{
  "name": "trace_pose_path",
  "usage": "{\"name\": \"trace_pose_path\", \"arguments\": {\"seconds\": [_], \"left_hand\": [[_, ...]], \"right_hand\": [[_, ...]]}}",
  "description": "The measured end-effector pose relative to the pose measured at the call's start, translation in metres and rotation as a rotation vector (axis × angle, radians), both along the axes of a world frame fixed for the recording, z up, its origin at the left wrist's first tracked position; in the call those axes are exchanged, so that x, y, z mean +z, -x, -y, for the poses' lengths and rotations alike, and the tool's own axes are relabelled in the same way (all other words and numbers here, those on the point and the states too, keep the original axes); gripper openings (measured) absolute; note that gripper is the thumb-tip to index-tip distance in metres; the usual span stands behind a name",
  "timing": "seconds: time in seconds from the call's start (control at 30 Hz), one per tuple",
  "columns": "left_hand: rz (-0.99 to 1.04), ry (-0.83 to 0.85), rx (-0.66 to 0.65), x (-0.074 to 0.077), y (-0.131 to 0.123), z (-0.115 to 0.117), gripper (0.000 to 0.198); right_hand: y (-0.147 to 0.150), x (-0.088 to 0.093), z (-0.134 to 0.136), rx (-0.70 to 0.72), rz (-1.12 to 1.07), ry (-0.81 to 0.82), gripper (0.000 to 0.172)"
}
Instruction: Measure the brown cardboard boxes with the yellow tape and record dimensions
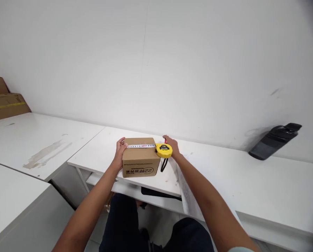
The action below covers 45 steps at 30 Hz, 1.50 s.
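A small brown cardboard box (pixel 139 154) with dark print on its front sits near the desk's front edge. Across its top lies the white blade (pixel 140 146) of a tape measure. My left hand (pixel 119 152) is closed at the box's left edge, its thumb pressing the blade's end there. By the right edge of the box is the yellow tape measure case (pixel 164 150), a black strap (pixel 164 165) hanging from it. My right hand (pixel 173 146) is closed around the case's far right side, its grip partly hidden. Something small and red shows by its fingers.
A black bottle (pixel 274 141) leans or stands tilted in view against the wall at right. Larger cardboard boxes (pixel 7 105) are stacked far left. A white sheet (pixel 189 196) hangs over the desk edge under my right forearm. A black flat object (pixel 158 193) lies on the shelf below.
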<state>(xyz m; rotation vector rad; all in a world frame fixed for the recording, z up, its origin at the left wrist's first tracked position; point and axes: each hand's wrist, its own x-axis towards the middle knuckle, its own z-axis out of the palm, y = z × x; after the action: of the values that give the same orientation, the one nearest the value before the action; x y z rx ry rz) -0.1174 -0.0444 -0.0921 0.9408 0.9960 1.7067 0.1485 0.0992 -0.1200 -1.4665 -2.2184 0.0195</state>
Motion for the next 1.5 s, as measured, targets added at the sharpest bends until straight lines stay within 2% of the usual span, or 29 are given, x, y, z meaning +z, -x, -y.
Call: {"name": "trace_pose_path", "arguments": {"seconds": [0.2, 0.3, 0.37, 0.43, 0.5, 0.57, 0.63, 0.7, 0.77, 0.83, 0.9, 1.0, 1.07, 1.13, 1.23, 1.3, 1.37, 1.43, 1.5], "left_hand": [[0.005, 0.000, -0.009, 0.005, -0.002, 0.002, 0.064], [0.007, 0.024, -0.030, 0.007, -0.001, 0.003, 0.066], [0.001, 0.026, -0.036, 0.007, -0.001, 0.003, 0.067], [0.000, 0.019, -0.033, 0.006, 0.000, 0.002, 0.067], [-0.002, 0.014, -0.031, 0.005, 0.001, 0.002, 0.066], [-0.017, 0.021, -0.040, 0.005, 0.002, 0.002, 0.065], [-0.032, 0.038, -0.050, 0.005, 0.003, 0.002, 0.063], [-0.034, 0.053, -0.051, 0.006, 0.005, 0.002, 0.062], [-0.047, 0.060, -0.043, 0.007, 0.005, 0.002, 0.063], [-0.130, 0.062, 0.010, 0.006, 0.003, 0.000, 0.060], [-0.248, 0.061, 0.115, 0.004, -0.001, -0.001, 0.054], [-0.365, 0.067, 0.269, -0.002, -0.011, 0.003, 0.053], [-0.464, 0.068, 0.339, -0.002, -0.019, 0.009, 0.062], [-0.683, 0.047, 0.414, 0.006, -0.025, 0.018, 0.076], [-0.989, 0.029, 0.474, 0.036, -0.027, 0.023, 0.081], [-1.030, 0.094, 0.385, 0.061, -0.026, 0.018, 0.069], [-1.029, 0.181, 0.230, 0.082, -0.023, 0.007, 0.063], [-1.029, 0.247, 0.111, 0.092, -0.022, -0.005, 0.065], [-1.048, 0.295, 0.036, 0.091, -0.024, -0.015, 0.067]], "right_hand": [[-0.088, -0.008, 0.037, -0.088, 0.137, 0.063, 0.057], [-0.108, -0.013, 0.059, -0.107, 0.214, 0.127, 0.058], [-0.105, -0.011, 0.067, -0.125, 0.232, 0.138, 0.064], [-0.090, -0.003, 0.075, -0.102, 0.204, 0.081, 0.072], [-0.070, 0.012, 0.086, 0.031, 0.096, -0.077, 0.077], [-0.049, 0.029, 0.101, 0.238, -0.057, -0.262, 0.079], [-0.030, 0.048, 0.116, 0.417, -0.166, -0.344, 0.070], [-0.016, 0.066, 0.127, 0.490, -0.219, -0.283, 0.050], [-0.008, 0.084, 0.129, 0.471, -0.274, -0.106, 0.037], [-0.004, 0.101, 0.126, 0.399, -0.371, 0.086, 0.034], [-0.003, 0.117, 0.122, 0.319, -0.459, 0.191, 0.034], [-0.001, 0.135, 0.126, 0.210, -0.461, 0.140, 0.033], [-0.001, 0.141, 0.137, 0.115, -0.389, 0.037, 0.034], [-0.001, 0.141, 0.151, 0.050, -0.328, -0.029, 0.036], [-0.001, 0.132, 0.166, 0.077, -0.247, -0.004, 0.036], [-0.002, 0.125, 0.169, 0.101, -0.193, 0.043, 0.036], [-0.006, 0.120, 0.168, 0.094, -0.179, 0.081, 0.035], [-0.012, 0.119, 0.165, 0.079, -0.201, 0.124, 0.033], [-0.017, 0.120, 0.161, 0.057, -0.210, 0.163, 0.032]]}}
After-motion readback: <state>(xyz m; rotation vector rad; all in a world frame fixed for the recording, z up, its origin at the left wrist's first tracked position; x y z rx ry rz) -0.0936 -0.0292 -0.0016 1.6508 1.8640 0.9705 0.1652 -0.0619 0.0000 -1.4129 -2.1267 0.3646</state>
